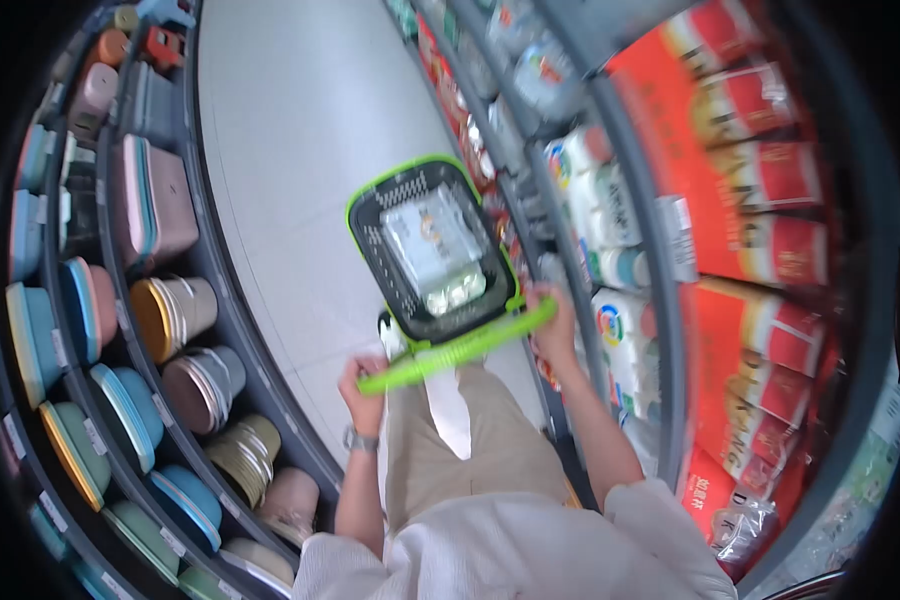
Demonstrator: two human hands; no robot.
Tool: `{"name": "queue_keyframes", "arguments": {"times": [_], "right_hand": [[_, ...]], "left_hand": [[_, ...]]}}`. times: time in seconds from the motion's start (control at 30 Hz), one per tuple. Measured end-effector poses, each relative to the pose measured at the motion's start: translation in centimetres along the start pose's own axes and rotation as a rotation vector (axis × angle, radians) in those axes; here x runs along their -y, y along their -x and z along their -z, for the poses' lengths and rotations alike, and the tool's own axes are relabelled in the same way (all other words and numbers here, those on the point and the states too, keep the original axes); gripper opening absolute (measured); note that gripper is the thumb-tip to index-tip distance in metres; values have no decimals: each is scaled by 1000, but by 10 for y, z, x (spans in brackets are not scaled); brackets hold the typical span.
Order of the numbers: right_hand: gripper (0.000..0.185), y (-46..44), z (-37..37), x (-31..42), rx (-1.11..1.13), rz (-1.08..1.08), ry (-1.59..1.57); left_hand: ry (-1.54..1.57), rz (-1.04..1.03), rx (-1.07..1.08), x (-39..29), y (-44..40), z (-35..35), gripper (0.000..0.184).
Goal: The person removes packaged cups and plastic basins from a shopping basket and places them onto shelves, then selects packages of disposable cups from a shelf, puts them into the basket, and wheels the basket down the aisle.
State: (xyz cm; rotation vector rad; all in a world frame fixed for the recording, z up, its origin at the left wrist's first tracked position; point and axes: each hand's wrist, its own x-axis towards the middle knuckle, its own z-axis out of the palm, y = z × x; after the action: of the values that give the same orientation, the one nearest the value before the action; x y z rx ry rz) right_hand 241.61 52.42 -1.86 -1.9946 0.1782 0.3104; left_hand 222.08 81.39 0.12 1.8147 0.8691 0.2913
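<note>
Both of my hands grip the bright green handle (455,353) of a shopping basket (371,250). My left hand (364,383) is closed around the handle's left end, with a watch on that wrist. At the other end, my right hand (552,325) wraps the handle near the right shelves. The dark basket with its green rim is in front of my legs, over the aisle floor. Inside it lies a white plastic-wrapped package (435,238), and nearer me a smaller clear pack (455,290) of pale items whose kind I cannot make out.
Shelves on the left hold stacked buckets (173,315), basins (128,410) and pink bins (160,200). On the right stand wrapped paper rolls (610,200) and red boxes (730,370) close to my right arm. Pale floor tiles (280,150) run up the aisle between them.
</note>
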Motion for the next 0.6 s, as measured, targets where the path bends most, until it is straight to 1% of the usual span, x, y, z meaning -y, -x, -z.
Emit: {"name": "queue_keyframes", "arguments": {"times": [0.03,0.07,0.13,0.2,0.23,0.27,0.3,0.33,0.37,0.4,0.43,0.47,0.5,0.53,0.57,0.6], "right_hand": [[10,18,19,18,-12,147,112],[8,34,38,34,-27,285,229],[11,67,72,63,-19,437,425],[18,93,99,69,84,614,654],[17,108,107,63,144,590,690],[15,122,112,56,205,565,727],[14,135,114,54,217,579,770],[14,147,117,51,229,591,813],[14,156,120,42,211,616,806],[13,161,121,29,339,573,932],[13,163,122,19,465,520,1058],[13,163,121,11,447,530,1055],[14,165,121,6,484,500,1077],[14,166,123,0,523,470,1100],[14,165,127,0,514,482,1098],[17,165,129,-1,647,507,1123]], "left_hand": [[-22,-26,66,-16,24,5,24],[37,-52,97,-7,48,8,23],[-61,-128,217,-32,86,16,18],[-138,-82,351,-56,117,20,16],[-133,-110,332,-66,127,21,16],[-201,-207,411,-76,136,22,17],[-275,-303,487,-83,142,24,19],[-275,-328,468,-87,147,27,19],[-366,-337,608,-89,150,28,22],[-461,-343,748,-91,151,28,25],[-466,-366,733,-93,150,27,25],[-546,-342,852,-94,152,26,25],[-626,-310,973,-92,156,25,27],[-630,-321,966,-86,160,21,27],[-695,-314,1015,-78,161,16,28],[-762,-303,1063,-68,162,12,29]]}}
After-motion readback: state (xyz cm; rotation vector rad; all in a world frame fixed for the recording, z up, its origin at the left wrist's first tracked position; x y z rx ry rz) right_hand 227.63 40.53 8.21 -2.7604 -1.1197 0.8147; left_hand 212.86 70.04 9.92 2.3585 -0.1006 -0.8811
